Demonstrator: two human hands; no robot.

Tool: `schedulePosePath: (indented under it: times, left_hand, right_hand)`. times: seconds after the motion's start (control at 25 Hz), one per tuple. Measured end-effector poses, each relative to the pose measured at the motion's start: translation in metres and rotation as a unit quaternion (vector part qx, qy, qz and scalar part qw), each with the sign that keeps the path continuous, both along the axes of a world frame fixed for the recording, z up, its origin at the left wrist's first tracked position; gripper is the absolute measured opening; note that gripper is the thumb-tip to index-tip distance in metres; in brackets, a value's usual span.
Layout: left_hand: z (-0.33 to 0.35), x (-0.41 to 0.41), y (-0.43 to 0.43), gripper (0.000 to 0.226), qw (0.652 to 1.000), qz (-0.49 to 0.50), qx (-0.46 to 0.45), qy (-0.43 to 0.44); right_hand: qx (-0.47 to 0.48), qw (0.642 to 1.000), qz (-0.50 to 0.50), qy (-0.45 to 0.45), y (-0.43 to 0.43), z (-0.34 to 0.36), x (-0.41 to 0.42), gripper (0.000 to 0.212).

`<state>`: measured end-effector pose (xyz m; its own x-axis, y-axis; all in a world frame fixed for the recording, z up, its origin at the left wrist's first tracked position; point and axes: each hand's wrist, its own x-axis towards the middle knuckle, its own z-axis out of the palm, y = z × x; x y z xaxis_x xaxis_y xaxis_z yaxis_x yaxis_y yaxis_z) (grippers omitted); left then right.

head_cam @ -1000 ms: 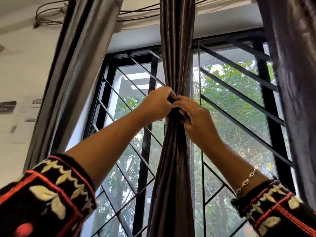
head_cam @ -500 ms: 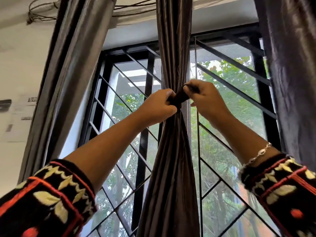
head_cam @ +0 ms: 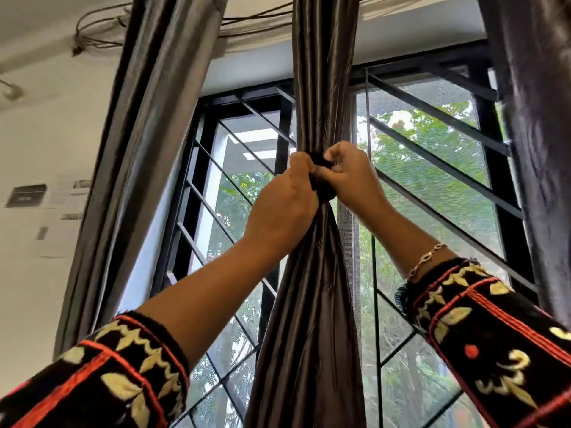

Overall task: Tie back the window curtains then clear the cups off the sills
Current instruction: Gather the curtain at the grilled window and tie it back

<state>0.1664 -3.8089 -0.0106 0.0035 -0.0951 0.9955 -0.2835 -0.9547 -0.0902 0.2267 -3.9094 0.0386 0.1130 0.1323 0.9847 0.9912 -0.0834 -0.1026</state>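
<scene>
The middle curtain (head_cam: 323,88) hangs in front of the window, gathered into a narrow bunch between the two panes and flaring out below. A dark tie (head_cam: 322,190) wraps the bunch at its tightest point. The left hand (head_cam: 282,211) is clenched against the tie from the left, its fingers (head_cam: 301,163) curled onto it. The right hand (head_cam: 353,180) meets it from the right, its fingertips pinching the upper part of the tie. The two hands touch. A bracelet (head_cam: 428,260) sits on the right wrist. The black window grille (head_cam: 438,128) stands behind, and further curtains hang at the left (head_cam: 160,125) and at the right (head_cam: 534,125).
</scene>
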Motion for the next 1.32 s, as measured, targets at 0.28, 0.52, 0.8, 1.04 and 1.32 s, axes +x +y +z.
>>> schedulePosePath:
  times: [0.28,0.52,0.8,1.04,1.32]
  left_hand:
    - [0.001,0.005,0.017,0.028,0.97,0.159,0.17,-0.074]
    - [0.011,-0.012,0.02,0.015,0.956,0.183,0.231,-0.002]
    - [0.029,-0.027,0.015,0.024,0.946,0.155,0.241,0.154]
    - [0.033,-0.039,0.016,0.015,0.935,0.008,0.068,0.348]
    - [0.029,-0.047,0.01,0.032,0.917,-0.106,-0.066,0.379]
  right_hand:
    - [-0.038,0.989,0.018,0.138,-0.005,-0.002,0.0,0.031]
    - [-0.065,0.994,0.005,0.085,-0.013,-0.018,0.001,0.021]
    - [-0.057,0.997,-0.017,0.042,-0.016,-0.028,-0.003,0.023]
    - [0.042,0.995,0.044,0.084,-0.017,-0.047,-0.027,0.02]
    - [-0.075,0.867,0.333,0.364,-0.023,-0.084,-0.05,0.056]
